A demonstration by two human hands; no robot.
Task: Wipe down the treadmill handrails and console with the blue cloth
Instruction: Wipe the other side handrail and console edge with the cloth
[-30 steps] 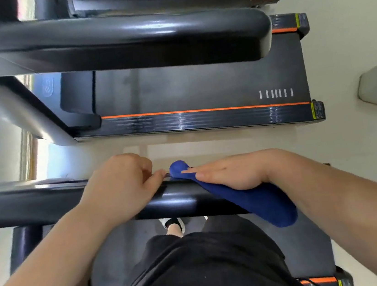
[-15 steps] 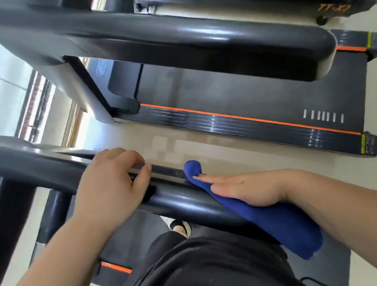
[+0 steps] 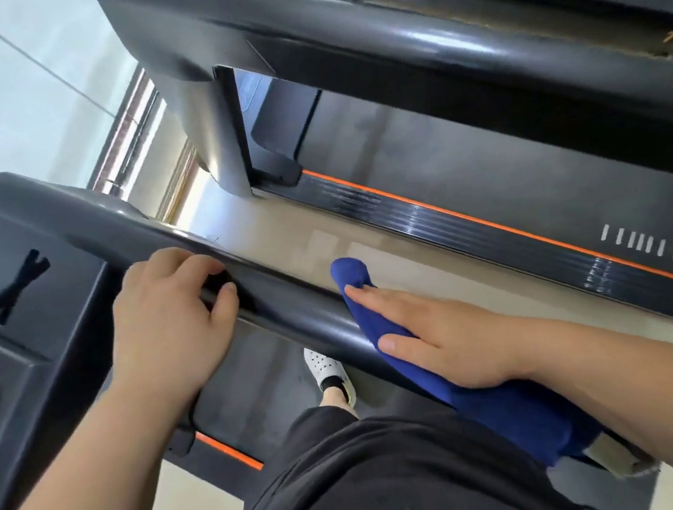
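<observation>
Here the right hand (image 3: 444, 339) lies flat, fingers straight, pressing the blue cloth (image 3: 518, 415) on the handrail (image 3: 290, 303); the cloth extends under it toward 11 and 5 o'clock. At 9 o'clock, the left hand (image 3: 168, 319) grips the handrail.

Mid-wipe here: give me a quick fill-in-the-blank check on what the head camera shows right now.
1. The right hand presses the ____ cloth flat on the handrail.
2. The left hand grips that handrail between the cloth and the ____.
3. The deck of the neighbouring treadmill carries an ____ stripe.
Missing: blue; console; orange.
</observation>
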